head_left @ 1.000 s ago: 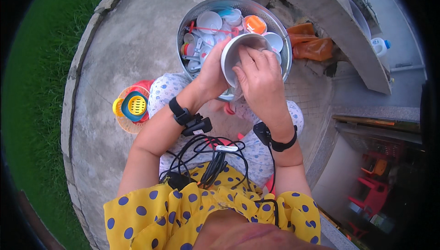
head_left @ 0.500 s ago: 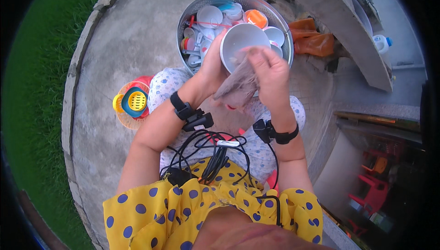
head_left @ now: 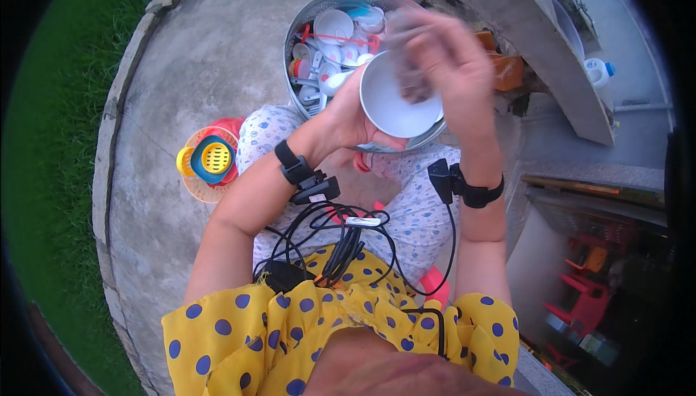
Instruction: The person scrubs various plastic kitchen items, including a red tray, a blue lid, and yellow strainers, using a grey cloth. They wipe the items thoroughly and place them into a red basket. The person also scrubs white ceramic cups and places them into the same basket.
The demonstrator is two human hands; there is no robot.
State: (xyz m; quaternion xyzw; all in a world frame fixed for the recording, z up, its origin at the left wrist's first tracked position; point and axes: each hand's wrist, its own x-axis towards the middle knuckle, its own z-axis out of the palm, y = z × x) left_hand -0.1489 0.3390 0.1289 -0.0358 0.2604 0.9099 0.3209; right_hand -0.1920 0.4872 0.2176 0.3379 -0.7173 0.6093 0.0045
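A white bowl [head_left: 388,106] is tilted toward me over the near side of a round metal tub [head_left: 291,37]. My left hand [head_left: 348,119] is closed on its left side and underside. Above the bowl's right side, my right hand [head_left: 460,59] grips a greyish cloth [head_left: 411,80], both smeared by motion. The cloth's lower end hangs against the bowl's inside. Within the tub lie a smaller white bowl [head_left: 333,26], white spoons and several other dishes, with a thin red stick across them. My right hand and the bowl hide the tub's right part.
Left of my knee stand a peach basket [head_left: 194,186] and a teal and yellow strainer [head_left: 216,158]. Black cables [head_left: 341,240] lie coiled on my lap. A stone slab [head_left: 536,48], an orange object [head_left: 506,71] and a white jug [head_left: 597,72] are at the right.
My right hand has moved up and right with the cloth, pulling it from the bowl's near rim to its far right side. The bowl has shifted slightly right and nearer me.
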